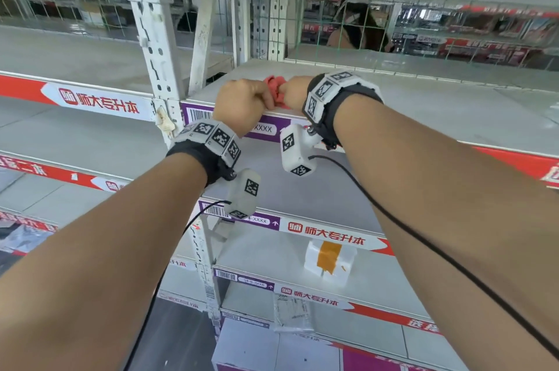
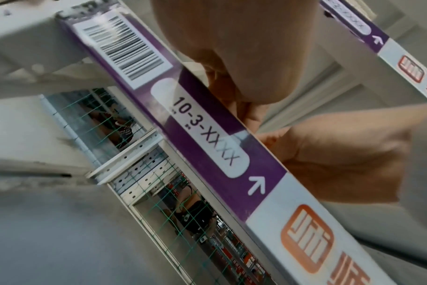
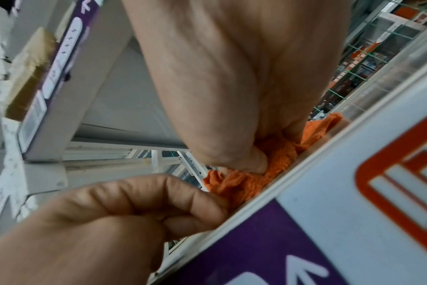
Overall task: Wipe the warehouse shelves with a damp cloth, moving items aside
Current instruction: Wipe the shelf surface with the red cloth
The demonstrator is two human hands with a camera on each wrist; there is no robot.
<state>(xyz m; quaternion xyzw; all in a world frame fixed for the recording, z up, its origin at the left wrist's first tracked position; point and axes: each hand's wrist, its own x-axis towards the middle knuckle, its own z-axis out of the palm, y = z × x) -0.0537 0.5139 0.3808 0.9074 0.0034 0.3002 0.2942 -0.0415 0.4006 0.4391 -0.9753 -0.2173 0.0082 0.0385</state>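
Both hands, the left hand [image 1: 242, 104] and right hand [image 1: 295, 92], are gripping the bunched cloth [image 1: 273, 89] between them over the shelf [image 1: 423, 110] edge; it looks soft, light, best held bunched.

Grey shelf [image 1: 423, 104] (red cloth [image 1: 273, 89] atop)

tiered pale grey metal racking [image 1: 423, 104] all around, with a chipped white perforated upright [image 1: 151, 38] at 11 o'clock. green wire mesh [image 1: 348, 29] at 12 o'clock, more stocked racks dimly behind. red, white and purple label strips [image 1: 99, 100] along shelf edges. even, soft light.
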